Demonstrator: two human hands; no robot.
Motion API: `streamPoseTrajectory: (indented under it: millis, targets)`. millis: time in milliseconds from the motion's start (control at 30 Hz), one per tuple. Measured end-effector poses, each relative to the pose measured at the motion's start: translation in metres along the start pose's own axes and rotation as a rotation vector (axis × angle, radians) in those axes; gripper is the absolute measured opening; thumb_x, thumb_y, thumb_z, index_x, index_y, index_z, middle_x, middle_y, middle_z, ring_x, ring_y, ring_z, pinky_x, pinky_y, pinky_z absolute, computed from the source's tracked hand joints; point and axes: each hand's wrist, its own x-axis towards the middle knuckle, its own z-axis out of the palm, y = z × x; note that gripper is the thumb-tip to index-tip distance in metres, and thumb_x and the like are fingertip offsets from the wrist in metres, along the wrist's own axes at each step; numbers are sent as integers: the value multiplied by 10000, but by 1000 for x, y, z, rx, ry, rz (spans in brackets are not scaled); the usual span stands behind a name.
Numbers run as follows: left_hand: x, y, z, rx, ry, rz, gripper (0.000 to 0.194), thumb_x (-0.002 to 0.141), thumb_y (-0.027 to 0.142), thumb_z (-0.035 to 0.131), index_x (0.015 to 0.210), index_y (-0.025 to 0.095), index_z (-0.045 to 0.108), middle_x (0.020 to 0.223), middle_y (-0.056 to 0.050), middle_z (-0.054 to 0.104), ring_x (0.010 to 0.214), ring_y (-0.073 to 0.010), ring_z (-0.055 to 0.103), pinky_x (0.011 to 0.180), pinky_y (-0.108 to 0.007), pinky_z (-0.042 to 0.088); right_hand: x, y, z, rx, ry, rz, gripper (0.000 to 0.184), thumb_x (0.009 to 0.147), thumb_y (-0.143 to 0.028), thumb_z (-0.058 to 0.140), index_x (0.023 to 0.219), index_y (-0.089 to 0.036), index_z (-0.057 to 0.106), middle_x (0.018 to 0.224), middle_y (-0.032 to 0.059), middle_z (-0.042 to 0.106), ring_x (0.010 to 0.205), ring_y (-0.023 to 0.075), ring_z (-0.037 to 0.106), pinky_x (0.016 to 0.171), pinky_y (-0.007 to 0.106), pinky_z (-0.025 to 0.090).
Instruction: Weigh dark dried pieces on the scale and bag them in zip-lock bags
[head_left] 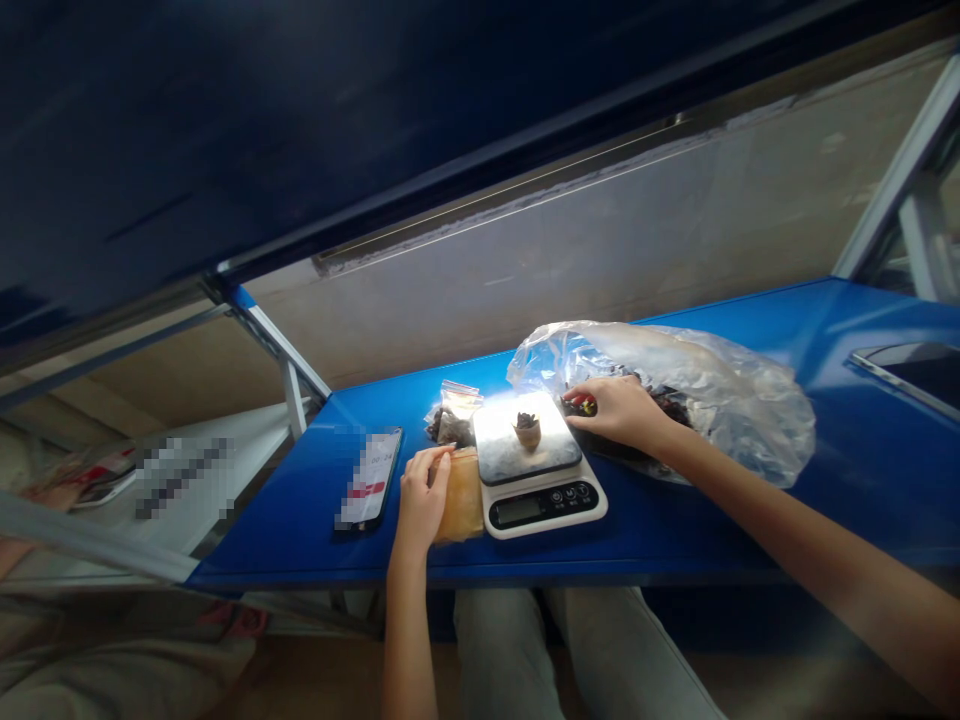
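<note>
My left hand (426, 492) rests at the left edge of a yellowish stack of small plastic bags (463, 500), its fingers lying along the upper edge. To the right of the stack stands a white digital scale (491, 522) with a metal plate. A small tan cup (529, 436) holding dark pieces sits on that plate. My right hand (616, 410) is beside the scale, at the mouth of a large clear plastic bag (742, 400). Its fingers are curled around something dark with red and yellow spots, too small to name. Dark pieces (671, 405) lie in the bag, partly hidden by the hand.
Small filled zip bags (454, 415) lie behind the yellowish stack. A phone (371, 480) lies left on the blue table (300, 520), and a dark-screened device (915, 370) at far right. A blue shelf (375, 130) hangs overhead. Another person's hand (60, 497) is at far left.
</note>
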Motion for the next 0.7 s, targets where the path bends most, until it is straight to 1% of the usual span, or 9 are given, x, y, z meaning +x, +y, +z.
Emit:
streamPoseTrajectory:
  millis: [167, 300, 500, 600, 700]
  targets:
    - [0, -2, 1, 0, 4, 7, 275, 882, 348, 439, 979, 224, 664, 1080, -57, 678, 1086, -226, 565, 991, -399, 401, 0, 2, -2, 29, -20, 27, 336, 739, -400, 644, 981, -184, 729, 893, 64, 762, 861, 257, 697, 733, 323, 482]
    - [0, -2, 1, -10, 1, 6, 276, 884, 353, 438, 978, 222, 662, 1082, -57, 676, 1089, -225, 561, 1001, -402, 393, -1, 2, -3, 47, -37, 40, 289, 744, -380, 648, 947, -197, 743, 934, 62, 763, 876, 259, 699, 747, 322, 489]
    - [0, -1, 1, -11, 11, 4, 268, 879, 345, 448, 972, 223, 667, 1080, -58, 681, 1090, -229, 566, 1001, -410, 397, 0, 3, 0, 15, -9, -7, 207, 756, -362, 644, 875, -224, 743, 910, 40, 760, 842, 235, 690, 721, 306, 480]
    - [0, -1, 1, -4, 16, 3, 263, 876, 343, 451, 968, 228, 669, 1072, -55, 685, 1085, -229, 573, 991, -407, 409, 0, 2, 0, -26, 14, -41, 197, 765, -362, 635, 845, -214, 736, 937, 56, 745, 886, 249, 674, 751, 325, 470]
    - [0, -1, 1, 1, 20, 7, 262, 876, 340, 451, 963, 226, 670, 1068, -57, 687, 1078, -228, 579, 984, -405, 417, 0, 1, 1, -7, 6, -57, 154, 770, -318, 622, 829, -217, 722, 924, 42, 748, 898, 244, 674, 781, 334, 459]
